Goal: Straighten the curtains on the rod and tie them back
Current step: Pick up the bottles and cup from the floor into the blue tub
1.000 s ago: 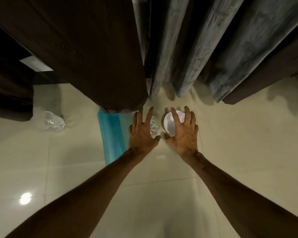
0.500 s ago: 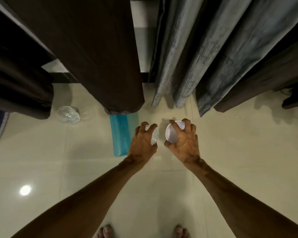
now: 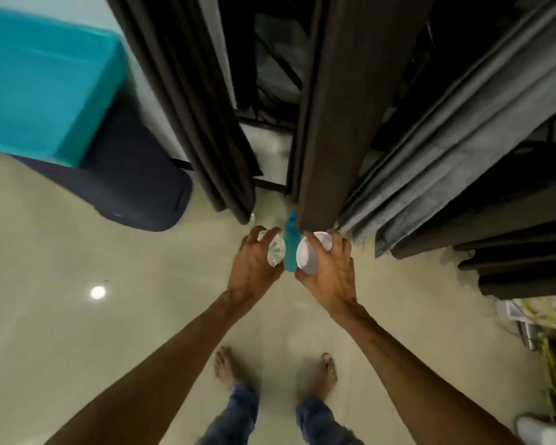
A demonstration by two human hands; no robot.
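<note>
A dark brown curtain panel [image 3: 344, 117] hangs straight ahead, with a second brown panel [image 3: 193, 107] to its left and grey curtains [image 3: 446, 146] to its right. My left hand [image 3: 254, 271] is closed around a clear crumpled plastic cup [image 3: 276, 250]. My right hand [image 3: 329, 274] grips a white cup [image 3: 308, 255]. Both hands are held side by side just below the hem of the middle brown panel, apart from the fabric. A blue strip [image 3: 290, 248] shows on the floor between the two cups.
A teal-covered bed [image 3: 42, 88] and a dark bag [image 3: 135, 184] stand at the left. Cluttered papers and yellow cable [image 3: 546, 335] lie at the right. Another clear cup [image 3: 252, 217] peeks out by the left curtain hem. My bare feet [image 3: 228, 367] stand on cream floor tiles.
Both hands closed on the cups and lifted them off the floor. The view rose and pulled back, so the bed, the bag and my feet came into sight.
</note>
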